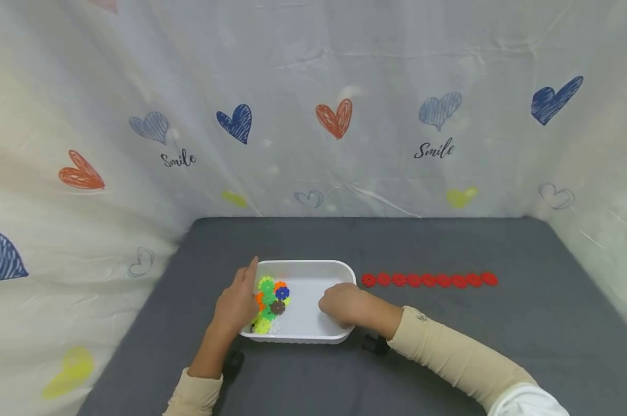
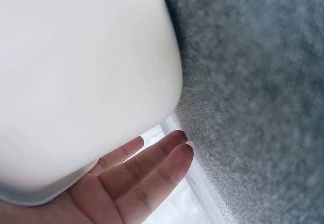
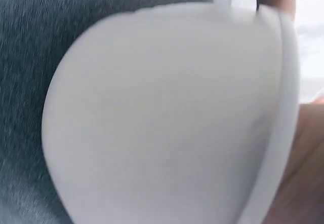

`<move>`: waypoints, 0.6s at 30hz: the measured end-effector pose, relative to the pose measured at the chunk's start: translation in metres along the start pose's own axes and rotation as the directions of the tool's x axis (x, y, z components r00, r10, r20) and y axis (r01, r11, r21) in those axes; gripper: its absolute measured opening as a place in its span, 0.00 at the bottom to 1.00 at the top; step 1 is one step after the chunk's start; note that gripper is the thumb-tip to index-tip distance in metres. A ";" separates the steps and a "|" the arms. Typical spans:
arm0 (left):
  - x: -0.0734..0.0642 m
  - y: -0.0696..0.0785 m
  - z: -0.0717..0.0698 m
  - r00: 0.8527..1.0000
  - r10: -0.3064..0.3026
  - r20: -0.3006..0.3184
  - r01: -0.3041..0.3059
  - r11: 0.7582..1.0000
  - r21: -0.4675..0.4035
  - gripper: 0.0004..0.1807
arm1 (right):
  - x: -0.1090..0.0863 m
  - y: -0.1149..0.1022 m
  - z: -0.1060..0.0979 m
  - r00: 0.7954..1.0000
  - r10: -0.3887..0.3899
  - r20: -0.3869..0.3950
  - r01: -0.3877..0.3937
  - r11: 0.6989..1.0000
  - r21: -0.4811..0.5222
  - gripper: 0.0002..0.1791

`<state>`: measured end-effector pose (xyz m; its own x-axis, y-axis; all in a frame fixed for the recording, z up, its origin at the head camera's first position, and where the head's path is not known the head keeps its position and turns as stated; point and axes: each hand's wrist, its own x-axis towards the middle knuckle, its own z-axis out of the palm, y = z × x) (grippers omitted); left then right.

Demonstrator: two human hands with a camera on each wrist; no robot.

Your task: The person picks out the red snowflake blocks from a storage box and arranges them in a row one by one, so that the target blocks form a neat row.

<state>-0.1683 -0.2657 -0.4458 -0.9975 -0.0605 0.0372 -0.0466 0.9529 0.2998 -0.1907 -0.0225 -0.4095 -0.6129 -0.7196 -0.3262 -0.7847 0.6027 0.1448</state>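
A white plastic tray (image 1: 313, 335) rests on the grey table. Small notched plastic discs (image 1: 269, 297) in green, yellow, orange, blue and brown lie heaped at its left end. My left hand (image 1: 237, 306) is at the tray's left rim; in the left wrist view its extended fingers (image 2: 157, 183) reach past the tray's outer wall. Over the right half of the tray, my right hand (image 1: 347, 304) bends downward, its fingertips hidden below it; I cannot tell whether it holds anything. The right wrist view shows mostly the tray's rounded corner (image 3: 162, 107), with part of the hand beyond the rim.
A straight row of several red notched discs (image 1: 429, 280) runs rightward on the table from near the tray's right rim. Behind the table (image 1: 448, 242) hangs a pale curtain (image 1: 293, 69) printed with hearts; it also lines both sides.
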 end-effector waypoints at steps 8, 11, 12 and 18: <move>-0.001 0.001 -0.001 1.000 -0.020 0.009 0.020 1.000 -0.002 0.47 | -0.002 0.000 0.000 0.997 -0.060 -0.056 0.062 0.997 0.036 0.12; -0.001 0.002 -0.002 1.000 -0.022 0.011 0.022 1.000 -0.003 0.47 | -0.003 0.006 0.002 0.985 -0.083 -0.149 0.104 0.985 0.136 0.15; -0.001 0.001 -0.002 1.000 -0.022 0.010 0.022 1.000 -0.004 0.47 | -0.003 0.009 0.003 0.979 -0.085 -0.185 0.117 0.979 0.165 0.16; -0.001 0.001 -0.002 1.000 -0.011 0.011 0.011 1.000 -0.007 0.47 | -0.006 0.017 0.007 0.933 -0.061 -0.354 0.184 0.928 0.326 0.16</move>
<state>-0.1670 -0.2651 -0.4431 -0.9974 -0.0674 0.0238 -0.0569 0.9501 0.3067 -0.1997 -0.0050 -0.4120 -0.5572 -0.8302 0.0171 -0.8103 0.5391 -0.2297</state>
